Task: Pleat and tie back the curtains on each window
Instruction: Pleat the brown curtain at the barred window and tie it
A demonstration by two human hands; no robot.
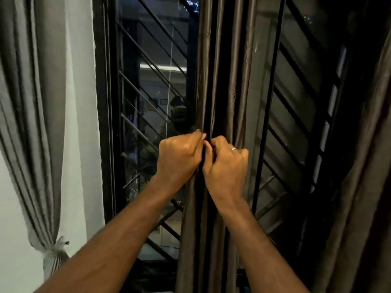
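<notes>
A dark brown satin curtain (230, 81) hangs in narrow vertical folds down the middle of the window. My left hand (178, 156) pinches its left edge folds between thumb and fingers. Right beside it, my right hand (225, 166), with a ring on one finger, grips the neighbouring folds; the two hands almost touch. Another brown curtain (364, 187) hangs at the far right. At the far left a grey curtain (31, 102) is gathered and knotted with a tie (55, 249) low down.
The window (148, 102) has a black frame and diagonal black bars, with dark glass that reflects the room. A white wall strip (81, 123) separates it from the grey curtain. A thin black vertical bar (268, 102) runs just right of the held folds.
</notes>
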